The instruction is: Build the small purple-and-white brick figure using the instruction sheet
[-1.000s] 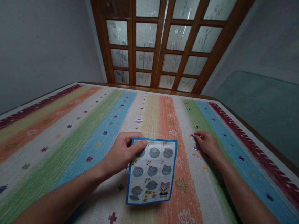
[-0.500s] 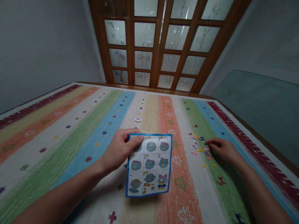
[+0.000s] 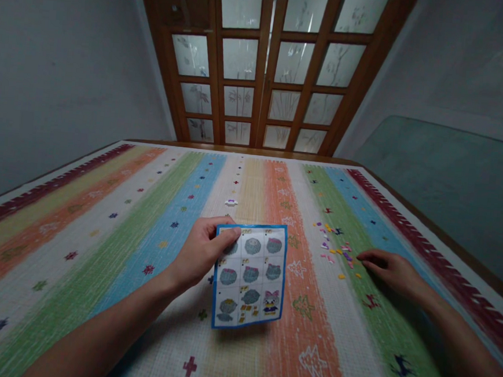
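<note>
My left hand [image 3: 203,246] pinches the sheet [image 3: 251,278] by its upper-left corner, above the cloth [image 3: 158,315]. My right thumb and forefinger nearly meet beside the scattered pieces [image 3: 347,256]; I cannot tell if they hold one. The table's far edge [image 3: 220,147] lies well beyond.

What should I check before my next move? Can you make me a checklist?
1. Blue-bordered white paper sheet held: ok, the left grip pinches its upper left corner.
2. All its pictures uncovered: not ok, the thumb partly hides the top left one.
3. Its tiny printing readable: cannot tell, too small here.
4. Small scattered purple, pink and yellow pieces near the right grip: ok, just beside its fingertips.
5. Right grip free of pieces: cannot tell, too small to see.
6. Small white-and-purple piece apart from the others: ok.
</note>
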Demonstrator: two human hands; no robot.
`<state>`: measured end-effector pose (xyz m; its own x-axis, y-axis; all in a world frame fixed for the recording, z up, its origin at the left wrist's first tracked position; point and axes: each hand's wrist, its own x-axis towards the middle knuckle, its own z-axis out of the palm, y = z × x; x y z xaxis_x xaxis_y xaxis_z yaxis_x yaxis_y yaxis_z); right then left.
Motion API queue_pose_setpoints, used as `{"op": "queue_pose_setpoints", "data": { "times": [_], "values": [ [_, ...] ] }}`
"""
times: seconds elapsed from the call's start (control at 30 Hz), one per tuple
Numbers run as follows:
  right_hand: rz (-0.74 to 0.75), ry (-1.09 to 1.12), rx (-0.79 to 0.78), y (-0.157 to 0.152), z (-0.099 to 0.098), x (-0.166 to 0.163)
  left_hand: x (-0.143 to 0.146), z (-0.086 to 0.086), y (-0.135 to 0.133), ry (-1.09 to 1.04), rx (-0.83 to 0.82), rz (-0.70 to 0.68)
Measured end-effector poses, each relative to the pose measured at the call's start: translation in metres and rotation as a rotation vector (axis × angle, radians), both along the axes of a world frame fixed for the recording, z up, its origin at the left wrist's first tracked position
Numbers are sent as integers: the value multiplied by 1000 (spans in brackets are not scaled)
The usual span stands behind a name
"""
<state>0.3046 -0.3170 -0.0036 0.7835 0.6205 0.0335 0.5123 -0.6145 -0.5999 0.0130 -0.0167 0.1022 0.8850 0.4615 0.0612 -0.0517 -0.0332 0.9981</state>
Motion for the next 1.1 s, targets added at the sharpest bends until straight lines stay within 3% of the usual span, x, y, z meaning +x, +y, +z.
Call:
{"op": "queue_pose_setpoints", "data": {
  "times": [0.3, 0.5, 0.67, 1.1],
  "values": [
    [-173, -210, 42, -29, 3, -12, 1, -1, -2, 40, -10, 17],
    [-94, -142, 17, -3, 10, -40, 2, -3, -2, 50, -4, 13],
    [-102, -177, -5, 19, 3, -49, 1, -2, -2, 36, -15, 10],
    [-138, -276, -13, 21, -9, -42, -1, 4, -3, 0, 5, 12]
  ]
}}
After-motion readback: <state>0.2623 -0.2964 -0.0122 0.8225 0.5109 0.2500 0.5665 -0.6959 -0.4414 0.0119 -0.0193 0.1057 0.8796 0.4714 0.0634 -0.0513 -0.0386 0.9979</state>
